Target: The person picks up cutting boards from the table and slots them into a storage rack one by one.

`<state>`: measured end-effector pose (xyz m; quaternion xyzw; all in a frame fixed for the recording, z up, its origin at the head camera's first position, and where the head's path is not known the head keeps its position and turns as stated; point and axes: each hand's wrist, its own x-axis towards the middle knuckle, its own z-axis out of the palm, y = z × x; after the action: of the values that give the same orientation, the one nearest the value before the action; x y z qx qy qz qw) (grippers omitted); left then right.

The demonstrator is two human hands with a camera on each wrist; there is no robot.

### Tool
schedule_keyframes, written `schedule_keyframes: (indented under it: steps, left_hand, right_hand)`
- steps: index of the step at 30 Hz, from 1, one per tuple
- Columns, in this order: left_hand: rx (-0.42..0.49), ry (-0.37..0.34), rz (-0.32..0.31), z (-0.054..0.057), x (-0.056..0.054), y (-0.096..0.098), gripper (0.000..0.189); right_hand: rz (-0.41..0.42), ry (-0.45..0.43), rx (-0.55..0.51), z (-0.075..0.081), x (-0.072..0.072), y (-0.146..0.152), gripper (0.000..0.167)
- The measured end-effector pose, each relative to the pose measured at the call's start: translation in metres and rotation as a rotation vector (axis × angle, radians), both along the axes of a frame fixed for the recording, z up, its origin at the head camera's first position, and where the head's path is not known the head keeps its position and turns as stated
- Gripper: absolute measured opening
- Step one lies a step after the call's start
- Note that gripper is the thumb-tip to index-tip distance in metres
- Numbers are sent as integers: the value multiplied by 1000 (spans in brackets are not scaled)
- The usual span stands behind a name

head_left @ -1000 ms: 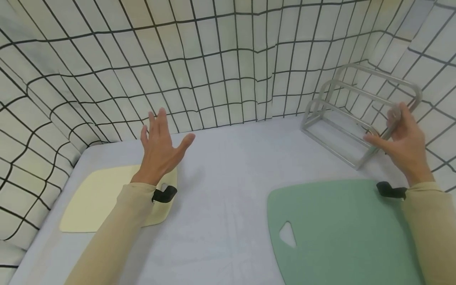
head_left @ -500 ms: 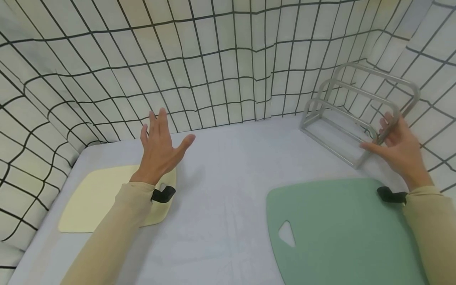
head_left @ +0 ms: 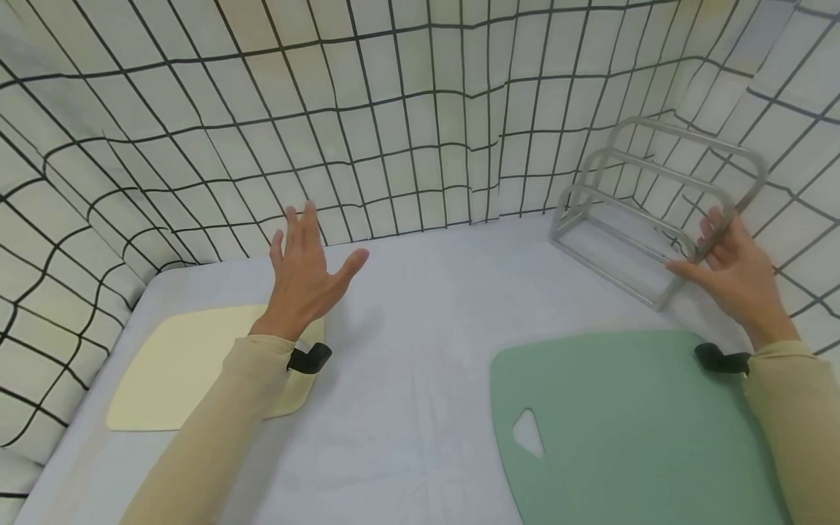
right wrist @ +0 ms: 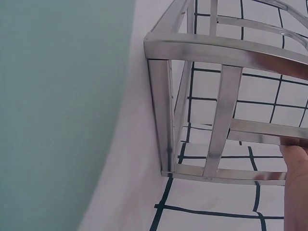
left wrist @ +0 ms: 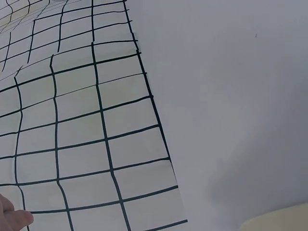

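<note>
A silver metal rack (head_left: 602,271) with several rounded upright frames stands at the back right of the table. My right hand (head_left: 744,277) holds its right side, the thumb by the front upright and the fingers round the bars behind. In the right wrist view, a fingertip meets a flat bar of the rack (right wrist: 226,50). My left hand (head_left: 303,281) is raised and holds nothing, its fingers straight and thumb spread. Below that wrist lies a pale yellow cutting board (head_left: 177,372), partly covered by the forearm. A green cutting board (head_left: 610,415) lies at the front right, partly under the right forearm.
White cloth walls with a black grid (head_left: 407,124) enclose the table at the back and both sides. The rack stands close to the right wall. White tabletop (head_left: 407,379) separates the two boards.
My right hand has moved down the rack's right side, and the rack has shifted slightly left. My left hand has drifted a little to the right.
</note>
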<state>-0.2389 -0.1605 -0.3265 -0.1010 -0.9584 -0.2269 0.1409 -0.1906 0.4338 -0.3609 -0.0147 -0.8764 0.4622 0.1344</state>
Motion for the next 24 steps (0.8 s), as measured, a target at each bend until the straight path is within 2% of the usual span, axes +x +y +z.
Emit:
schedule_keyframes:
  steps: [13,24]
  left_hand:
    - [8,-19,-16,-7,-7,11,112]
    - [-2,-18,-15,-9,-9,22,114]
  right_hand:
    - [3,-56,20,4,0,-1,105]
    - [-21,-46,-4,-1,-6,2,104]
